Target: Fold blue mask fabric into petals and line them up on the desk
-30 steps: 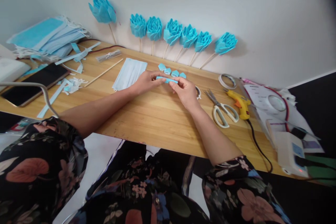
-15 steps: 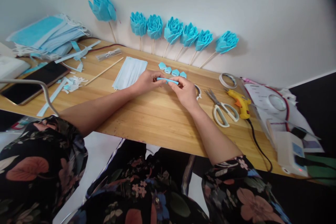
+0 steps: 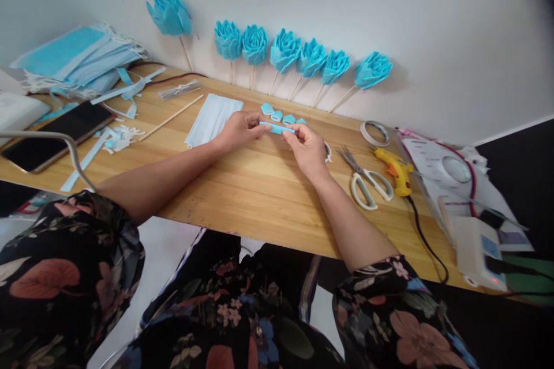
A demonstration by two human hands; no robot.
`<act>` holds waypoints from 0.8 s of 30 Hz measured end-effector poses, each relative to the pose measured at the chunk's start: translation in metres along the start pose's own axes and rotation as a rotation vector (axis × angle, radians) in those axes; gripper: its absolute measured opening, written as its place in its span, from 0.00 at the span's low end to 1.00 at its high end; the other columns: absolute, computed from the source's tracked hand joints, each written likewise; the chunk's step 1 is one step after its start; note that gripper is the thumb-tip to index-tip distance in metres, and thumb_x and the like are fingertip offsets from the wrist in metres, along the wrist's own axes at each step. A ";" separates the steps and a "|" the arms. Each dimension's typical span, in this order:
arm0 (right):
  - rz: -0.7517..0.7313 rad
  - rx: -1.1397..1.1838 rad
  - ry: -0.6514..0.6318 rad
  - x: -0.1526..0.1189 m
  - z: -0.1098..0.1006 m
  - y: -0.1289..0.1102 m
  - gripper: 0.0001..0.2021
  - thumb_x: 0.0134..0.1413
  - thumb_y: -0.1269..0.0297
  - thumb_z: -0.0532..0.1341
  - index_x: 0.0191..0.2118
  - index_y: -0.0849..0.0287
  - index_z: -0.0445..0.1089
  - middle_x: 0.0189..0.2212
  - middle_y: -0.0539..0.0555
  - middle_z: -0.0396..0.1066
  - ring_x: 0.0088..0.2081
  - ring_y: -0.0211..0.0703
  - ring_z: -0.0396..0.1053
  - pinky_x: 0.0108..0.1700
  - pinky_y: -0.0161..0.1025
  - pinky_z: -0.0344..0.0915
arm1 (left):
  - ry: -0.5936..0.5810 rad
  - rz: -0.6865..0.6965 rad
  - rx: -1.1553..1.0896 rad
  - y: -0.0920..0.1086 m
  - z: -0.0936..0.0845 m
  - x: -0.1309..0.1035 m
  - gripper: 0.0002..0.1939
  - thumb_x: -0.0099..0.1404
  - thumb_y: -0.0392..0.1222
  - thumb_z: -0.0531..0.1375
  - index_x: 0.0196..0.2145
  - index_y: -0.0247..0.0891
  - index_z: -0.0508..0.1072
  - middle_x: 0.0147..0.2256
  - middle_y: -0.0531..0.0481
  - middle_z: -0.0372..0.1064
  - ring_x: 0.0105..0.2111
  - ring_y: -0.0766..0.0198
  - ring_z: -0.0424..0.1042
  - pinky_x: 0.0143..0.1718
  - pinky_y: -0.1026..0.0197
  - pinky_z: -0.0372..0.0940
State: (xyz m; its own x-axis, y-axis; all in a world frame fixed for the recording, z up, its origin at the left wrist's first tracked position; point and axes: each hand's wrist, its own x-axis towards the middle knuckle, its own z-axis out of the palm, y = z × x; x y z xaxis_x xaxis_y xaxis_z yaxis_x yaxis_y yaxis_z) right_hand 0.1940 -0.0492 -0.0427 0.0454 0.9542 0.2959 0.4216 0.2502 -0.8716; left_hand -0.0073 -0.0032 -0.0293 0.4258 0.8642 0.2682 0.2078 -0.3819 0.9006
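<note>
- Taking the strip as the clock's centre and twelve as towards the wall, the folded light-blue fabric strip lies lengthwise between both hands, over the pale wooden table.
- The left hand pinches its nine o'clock end, thumb and fingers closed narrowly on it.
- The right hand grips its three o'clock end with thumb and bent fingers.
- At twelve, small folded blue pieces sit in a row just beyond.
- At nine, pale-blue pleated sheets lie near the left hand.
- At four rest white-handled metal scissors.
- From ten to two, seven blue petalled flowers on thin sticks lean against the wall.
</note>
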 end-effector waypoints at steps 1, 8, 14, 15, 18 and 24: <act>-0.007 -0.005 -0.005 0.000 0.000 0.000 0.08 0.59 0.58 0.63 0.37 0.57 0.74 0.28 0.48 0.74 0.27 0.37 0.63 0.33 0.37 0.59 | 0.001 -0.004 -0.007 0.000 0.000 0.000 0.13 0.62 0.47 0.64 0.28 0.35 0.71 0.21 0.54 0.69 0.20 0.72 0.62 0.22 0.68 0.54; -0.064 -0.057 0.009 0.001 -0.001 0.001 0.10 0.59 0.55 0.64 0.38 0.56 0.74 0.31 0.50 0.75 0.33 0.40 0.68 0.38 0.39 0.65 | 0.021 -0.069 -0.143 -0.006 -0.001 0.003 0.16 0.63 0.51 0.66 0.30 0.35 0.70 0.21 0.53 0.70 0.21 0.71 0.66 0.23 0.68 0.58; -0.060 0.005 -0.047 0.000 0.001 0.001 0.15 0.56 0.51 0.66 0.44 0.55 0.77 0.35 0.52 0.78 0.36 0.42 0.71 0.39 0.39 0.67 | -0.037 -0.044 -0.133 -0.006 0.002 0.002 0.23 0.58 0.58 0.70 0.27 0.35 0.69 0.19 0.54 0.68 0.19 0.74 0.63 0.21 0.69 0.57; -0.058 0.008 -0.065 0.000 0.001 -0.001 0.14 0.57 0.52 0.66 0.42 0.56 0.77 0.33 0.51 0.78 0.34 0.41 0.71 0.38 0.39 0.67 | -0.046 -0.038 -0.135 -0.005 0.002 0.001 0.24 0.58 0.59 0.70 0.27 0.35 0.70 0.19 0.54 0.69 0.19 0.74 0.63 0.21 0.69 0.57; -0.071 0.004 -0.082 -0.001 0.000 -0.004 0.13 0.58 0.53 0.64 0.38 0.57 0.78 0.31 0.50 0.77 0.32 0.40 0.70 0.37 0.39 0.66 | -0.051 -0.024 -0.169 -0.004 0.001 0.000 0.24 0.59 0.61 0.69 0.29 0.35 0.72 0.20 0.53 0.70 0.20 0.73 0.66 0.23 0.69 0.60; -0.073 0.033 -0.168 -0.002 0.001 -0.004 0.13 0.55 0.53 0.65 0.40 0.56 0.78 0.30 0.50 0.76 0.31 0.40 0.69 0.36 0.39 0.65 | -0.008 0.080 -0.164 -0.002 0.000 0.001 0.27 0.60 0.65 0.67 0.29 0.35 0.72 0.23 0.52 0.70 0.23 0.70 0.67 0.26 0.66 0.61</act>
State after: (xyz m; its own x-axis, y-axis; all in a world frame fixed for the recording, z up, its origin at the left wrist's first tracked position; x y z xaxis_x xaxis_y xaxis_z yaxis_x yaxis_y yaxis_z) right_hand 0.1910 -0.0518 -0.0404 -0.1372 0.9465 0.2921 0.3881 0.3227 -0.8633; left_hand -0.0075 -0.0019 -0.0311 0.4422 0.8304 0.3389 0.0266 -0.3899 0.9205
